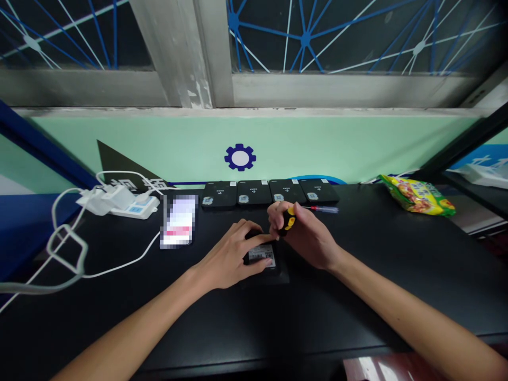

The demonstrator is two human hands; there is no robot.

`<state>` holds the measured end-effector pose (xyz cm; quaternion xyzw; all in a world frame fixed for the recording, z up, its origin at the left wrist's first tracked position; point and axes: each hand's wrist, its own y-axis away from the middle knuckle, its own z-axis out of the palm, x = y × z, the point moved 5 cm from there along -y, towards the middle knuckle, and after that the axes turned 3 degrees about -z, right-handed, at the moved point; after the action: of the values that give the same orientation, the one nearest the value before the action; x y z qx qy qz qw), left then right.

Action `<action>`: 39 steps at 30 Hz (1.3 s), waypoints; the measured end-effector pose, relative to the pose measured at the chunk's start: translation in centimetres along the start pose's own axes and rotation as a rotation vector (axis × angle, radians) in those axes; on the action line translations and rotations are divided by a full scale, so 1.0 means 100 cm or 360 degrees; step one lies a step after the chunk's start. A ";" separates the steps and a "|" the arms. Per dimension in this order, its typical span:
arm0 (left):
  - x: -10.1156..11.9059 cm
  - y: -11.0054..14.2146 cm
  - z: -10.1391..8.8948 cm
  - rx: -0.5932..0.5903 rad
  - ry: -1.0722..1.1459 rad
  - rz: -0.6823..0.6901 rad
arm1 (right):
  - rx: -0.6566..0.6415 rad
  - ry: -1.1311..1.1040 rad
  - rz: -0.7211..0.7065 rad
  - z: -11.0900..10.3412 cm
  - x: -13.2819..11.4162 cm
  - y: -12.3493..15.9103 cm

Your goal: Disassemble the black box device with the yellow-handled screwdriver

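Observation:
A small flat black device with a white printed label (260, 255) lies on a dark flat piece (278, 276) on the black table. My left hand (230, 254) rests over the device, its thumb across the label and its index finger reaching along the far side. In my right hand (307, 238) is a screwdriver with a black and yellow handle (287, 222), fingers wrapped round it just above the device's far right corner. The screwdriver's tip is hidden. Behind that hand lies a second screwdriver with a clear handle and red collar (325, 209).
Several flat black boxes (219, 194) stand in a row along the wall. On the left are a phone with a blurred screen (180, 219), a white power strip (137, 207) and looping white cables (83, 254). A yellow and green snack bag (420, 197) lies at the right.

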<state>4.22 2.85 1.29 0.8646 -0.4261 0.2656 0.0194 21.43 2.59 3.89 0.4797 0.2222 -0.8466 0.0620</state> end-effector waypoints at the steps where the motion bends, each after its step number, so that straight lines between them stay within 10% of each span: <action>1: 0.000 0.000 0.000 0.0001 0.0003 0.0000 | 0.0001 0.0003 0.0008 0.000 0.000 0.000; 39: 0.001 -0.001 0.000 -0.0056 -0.0019 -0.0021 | -0.0076 -0.0296 0.0141 0.006 0.005 0.001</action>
<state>4.32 2.82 1.40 0.8685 -0.4252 0.2527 0.0339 20.76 2.29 3.72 0.4069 0.2142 -0.8783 0.1311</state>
